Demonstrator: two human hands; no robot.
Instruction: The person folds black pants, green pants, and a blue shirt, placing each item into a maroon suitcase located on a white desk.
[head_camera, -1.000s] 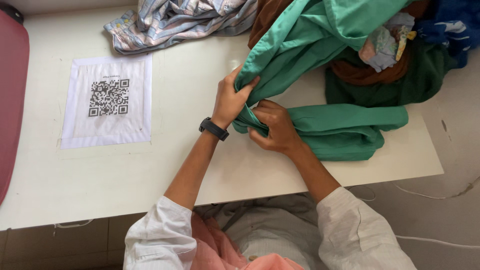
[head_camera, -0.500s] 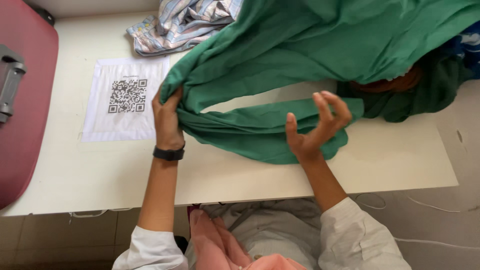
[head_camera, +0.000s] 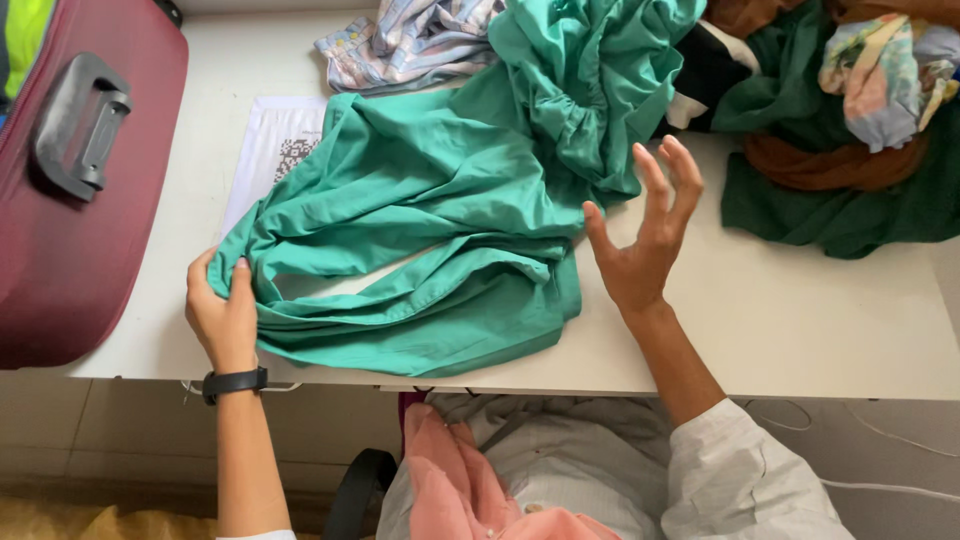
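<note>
The green cloth (head_camera: 420, 230) lies wrinkled and bunched on the white table (head_camera: 780, 320), just right of the red suitcase (head_camera: 80, 190). The left hand (head_camera: 225, 315) pinches its near corner tight. The right hand (head_camera: 645, 240) hovers beside it, fingers spread wide, holding nothing.

the green garment (head_camera: 440, 220) covers most of the white printed sheet (head_camera: 268, 140) near the table's (head_camera: 800, 320) back-left edge. the maroon suitcase (head_camera: 90, 200) and the clothes pile (head_camera: 850, 110) at the back-right corner run past the frame. the striped cloth (head_camera: 410, 45) is cut off on top.
</note>
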